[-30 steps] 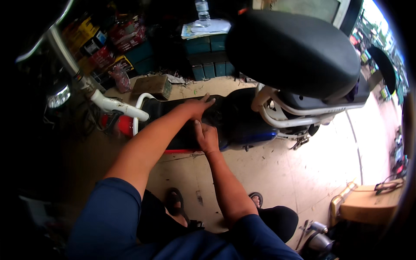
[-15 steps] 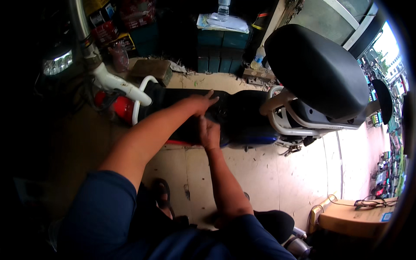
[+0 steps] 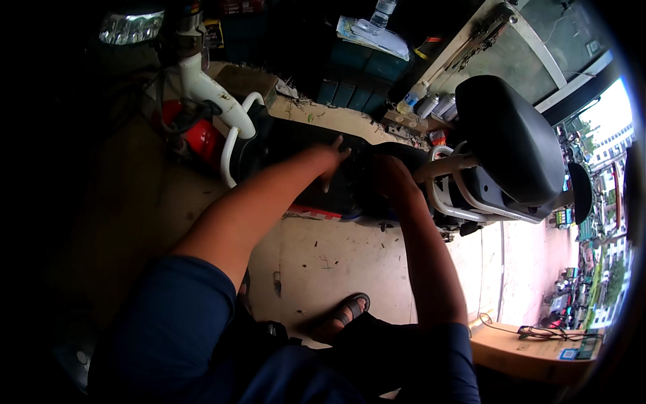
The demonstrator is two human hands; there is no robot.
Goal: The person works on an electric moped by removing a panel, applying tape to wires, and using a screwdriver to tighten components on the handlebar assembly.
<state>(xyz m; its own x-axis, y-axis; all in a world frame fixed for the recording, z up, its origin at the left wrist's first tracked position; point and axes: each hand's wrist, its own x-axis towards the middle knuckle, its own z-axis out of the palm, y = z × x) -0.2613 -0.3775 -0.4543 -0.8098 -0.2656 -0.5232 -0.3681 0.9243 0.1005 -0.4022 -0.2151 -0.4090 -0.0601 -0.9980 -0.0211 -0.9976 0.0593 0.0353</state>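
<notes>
In the head view, my left hand (image 3: pixel 330 161) is open on the black footboard (image 3: pixel 296 135) of a white-framed scooter, fingers spread and touching its surface. My right hand (image 3: pixel 390 172) is farther right, at the black housing (image 3: pixel 417 155) under the seat; its fingers are in shadow, so their grip is unclear. The black seat (image 3: pixel 508 141) rises to the right of both hands, on a white frame (image 3: pixel 461 212). At the scooter's left end are the white steering column (image 3: pixel 208 91), a looped white bar (image 3: pixel 231 155) and a red part (image 3: pixel 198 138).
Dark stacked blocks (image 3: pixel 363 77) carry papers and a water bottle (image 3: pixel 382 13) behind the scooter, beside bottles and cans (image 3: pixel 427 104) near a framed panel (image 3: pixel 521 60). At lower right lies a cardboard box (image 3: pixel 511 347) with cables. Outside, parked two-wheelers (image 3: pixel 565 283) line the right edge.
My right hand has moved right and up, away from my left hand toward the housing under the seat. My left hand has shifted slightly right, still spread. The view has turned.
</notes>
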